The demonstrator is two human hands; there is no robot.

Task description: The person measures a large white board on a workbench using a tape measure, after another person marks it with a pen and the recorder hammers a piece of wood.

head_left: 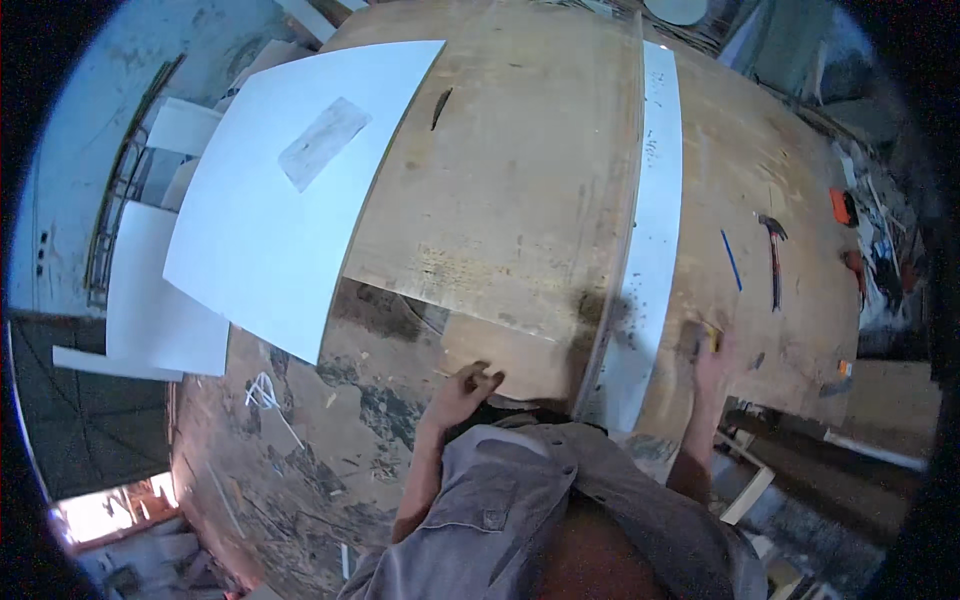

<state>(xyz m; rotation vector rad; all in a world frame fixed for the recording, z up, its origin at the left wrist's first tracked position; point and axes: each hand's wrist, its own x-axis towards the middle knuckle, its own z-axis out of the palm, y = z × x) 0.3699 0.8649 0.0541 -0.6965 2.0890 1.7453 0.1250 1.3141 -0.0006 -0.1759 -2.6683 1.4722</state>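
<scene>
My left hand [462, 393] is over the near edge of the wooden table [510, 130], close to a light brown board piece [510, 352]. Its fingers are loosely curled and a little apart, with no object visible in them. At the right, my right hand [710, 358] is blurred, its fingers closed round a small yellow and dark thing [713, 338] whose kind I cannot make out. Just left of it lies a long white strip of board [655, 215], dotted with dark specks. A blue pencil-like stick [732, 260] and a hammer [774, 262] lie beyond my right hand.
A large white sheet [270, 190] with a grey rectangular piece [325, 142] on it overhangs the table's left side. More white panels [165, 285] lean by the wall. Scraps and a tangle of white string [262, 392] litter the floor. An orange tool [843, 207] is at the far right.
</scene>
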